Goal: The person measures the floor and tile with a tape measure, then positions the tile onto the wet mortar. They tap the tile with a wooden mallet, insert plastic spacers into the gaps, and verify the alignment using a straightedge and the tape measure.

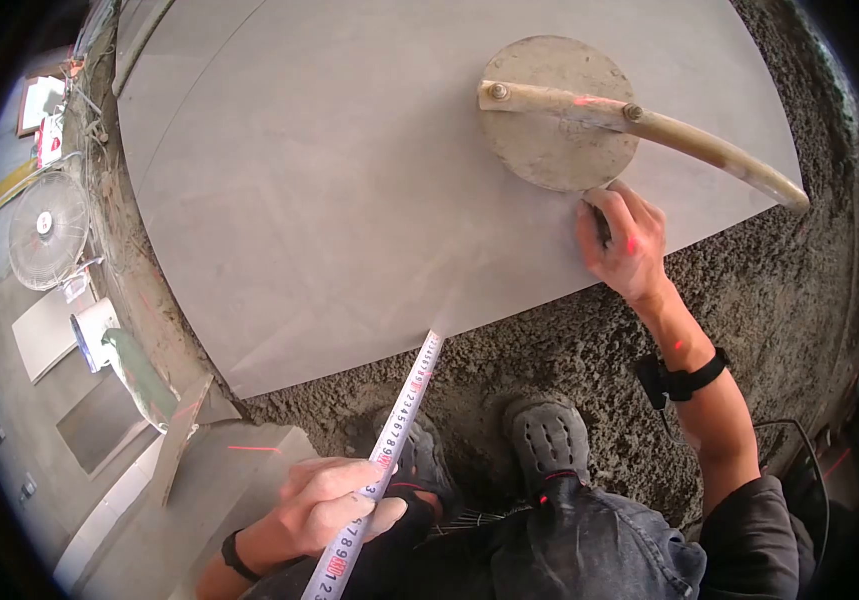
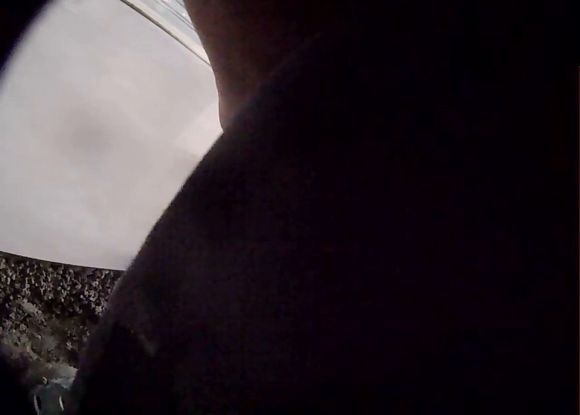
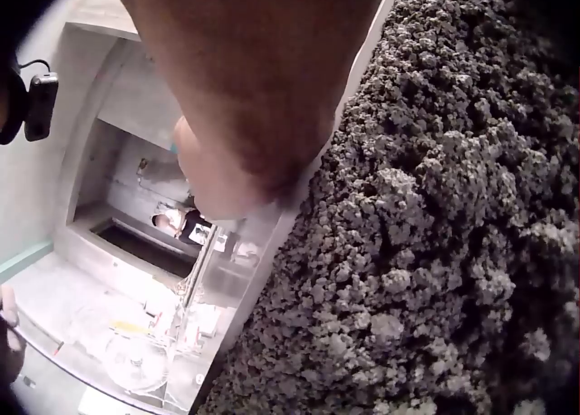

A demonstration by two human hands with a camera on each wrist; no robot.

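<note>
Head view shows a white measuring tape point(image 1: 410, 405) running from the near edge of a large grey slab point(image 1: 329, 220) toward the person, pinched between the thumb and fingers of the left hand point(image 1: 334, 500). The right hand point(image 1: 629, 240), fingers bent, rests on the slab just beside a round disc point(image 1: 534, 155) with a curved handle point(image 1: 719, 155); whether it grips anything, I cannot tell. Coarse grey mortar point(image 1: 749, 290) borders the slab; a fan point(image 1: 47, 222) stands well apart.

The slab point(image 1: 339, 210) is grey, the disc point(image 1: 554, 155) at one o'clock beige, the tape measure point(image 1: 404, 410) white with black-and-red numerals point(image 1: 385, 458).
</note>
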